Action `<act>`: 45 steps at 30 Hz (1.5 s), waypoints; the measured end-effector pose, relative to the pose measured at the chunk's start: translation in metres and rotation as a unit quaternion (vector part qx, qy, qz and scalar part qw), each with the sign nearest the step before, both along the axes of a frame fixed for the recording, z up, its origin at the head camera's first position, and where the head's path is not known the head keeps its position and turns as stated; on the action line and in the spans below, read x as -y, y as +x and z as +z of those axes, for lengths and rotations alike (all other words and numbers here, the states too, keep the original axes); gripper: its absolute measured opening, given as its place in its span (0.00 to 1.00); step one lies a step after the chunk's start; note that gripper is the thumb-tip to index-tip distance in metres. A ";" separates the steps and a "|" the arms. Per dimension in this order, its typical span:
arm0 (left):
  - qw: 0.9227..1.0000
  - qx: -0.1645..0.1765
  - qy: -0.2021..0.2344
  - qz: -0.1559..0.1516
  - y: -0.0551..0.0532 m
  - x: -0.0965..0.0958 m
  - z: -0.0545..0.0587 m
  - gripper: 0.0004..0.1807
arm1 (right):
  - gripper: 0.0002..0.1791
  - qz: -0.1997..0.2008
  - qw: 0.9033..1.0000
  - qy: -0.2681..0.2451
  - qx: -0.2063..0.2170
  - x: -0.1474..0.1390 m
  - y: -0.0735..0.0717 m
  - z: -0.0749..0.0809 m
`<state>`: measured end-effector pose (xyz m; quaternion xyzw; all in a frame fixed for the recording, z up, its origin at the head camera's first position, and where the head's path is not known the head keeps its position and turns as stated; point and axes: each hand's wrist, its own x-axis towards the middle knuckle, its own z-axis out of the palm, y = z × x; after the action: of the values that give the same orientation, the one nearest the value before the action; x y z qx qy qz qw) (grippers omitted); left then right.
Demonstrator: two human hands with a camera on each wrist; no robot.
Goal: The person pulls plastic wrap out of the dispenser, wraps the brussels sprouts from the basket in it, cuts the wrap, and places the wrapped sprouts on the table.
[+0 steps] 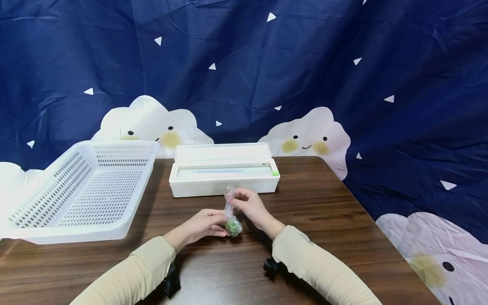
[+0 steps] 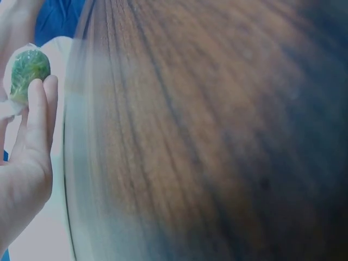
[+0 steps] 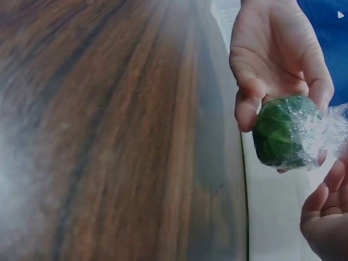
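A small round green leafy vegetable (image 1: 233, 228) is wrapped in clear cling film (image 1: 229, 207), low over the table in the head view. My left hand (image 1: 206, 224) holds it from the left, fingers and thumb around the film at its neck. Above it, my right hand (image 1: 250, 206) pinches the gathered tail of film between thumb and fingers. In the left wrist view the vegetable (image 2: 27, 70) sits at the fingertips. The right wrist view shows the green leaves (image 3: 274, 136) on one side and crinkled film (image 3: 321, 133) on the other.
A white cling film box (image 1: 225, 187) with its lid raised stands just behind the hands, a roll inside. At the left is a large white slotted basket (image 1: 122, 231). The brown wooden table (image 1: 324, 237) ends before a blue cloth backdrop (image 1: 244, 51).
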<state>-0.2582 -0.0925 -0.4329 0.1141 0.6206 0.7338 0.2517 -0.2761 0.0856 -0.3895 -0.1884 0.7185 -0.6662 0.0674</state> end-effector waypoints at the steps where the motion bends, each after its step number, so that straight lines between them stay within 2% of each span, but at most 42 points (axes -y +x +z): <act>1: 1.000 0.001 -0.001 -0.001 0.000 0.000 0.000 0.22 | 0.10 0.005 1.000 -0.004 -0.009 -0.001 -0.002 -0.004; 4: 1.000 0.003 -0.004 -0.002 0.000 0.001 0.000 0.22 | 0.09 0.026 0.999 -0.012 -0.040 -0.004 -0.010 -0.016; 8: 1.000 0.011 -0.005 -0.002 0.001 0.003 0.000 0.22 | 0.09 0.053 0.994 0.005 -0.093 -0.009 -0.013 -0.022; 11: 1.000 0.016 0.001 -0.006 0.001 0.005 0.001 0.22 | 0.10 0.082 0.990 0.016 -0.114 -0.014 -0.013 -0.023; 15: 1.000 0.017 0.005 -0.016 0.001 0.006 0.002 0.22 | 0.14 0.102 0.988 0.031 -0.113 -0.017 -0.011 -0.022; 20: 0.999 0.018 0.009 -0.034 0.000 0.008 0.002 0.23 | 0.11 0.092 0.990 0.046 -0.099 -0.016 -0.006 -0.018; 25: 0.998 0.019 0.011 -0.062 -0.001 0.009 0.005 0.32 | 0.10 0.091 0.988 0.056 -0.110 -0.015 0.003 -0.006; 27: 0.998 0.023 0.005 -0.061 -0.002 0.008 0.006 0.38 | 0.10 0.091 0.987 0.058 -0.116 -0.015 0.005 -0.005; 29: 0.998 0.025 -0.002 -0.053 -0.002 0.008 0.006 0.41 | 0.09 0.090 0.988 0.056 -0.116 -0.015 0.001 -0.011; 31: 0.999 0.024 -0.008 -0.040 -0.002 0.008 0.005 0.39 | 0.08 0.087 0.988 0.053 -0.115 -0.016 -0.003 -0.018; 35: 0.999 0.022 -0.012 -0.021 -0.002 0.007 0.003 0.29 | 0.07 0.079 0.993 0.039 -0.082 -0.015 -0.009 -0.031; 39: 1.000 0.016 -0.007 -0.024 -0.001 0.008 0.001 0.24 | 0.08 0.075 0.997 0.002 0.000 -0.014 -0.010 -0.034; 43: 0.999 0.013 0.000 -0.041 -0.001 0.010 0.001 0.24 | 0.13 0.088 0.991 -0.038 0.090 -0.014 -0.009 -0.033; 45: 0.999 0.011 -0.001 -0.050 -0.001 0.010 0.001 0.24 | 0.15 0.095 0.987 -0.046 0.119 -0.015 -0.008 -0.032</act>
<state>-0.2593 -0.1023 -0.4321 0.1366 0.6124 0.7208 0.2945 -0.2844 0.1002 -0.4217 -0.1780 0.6523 -0.7071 0.2071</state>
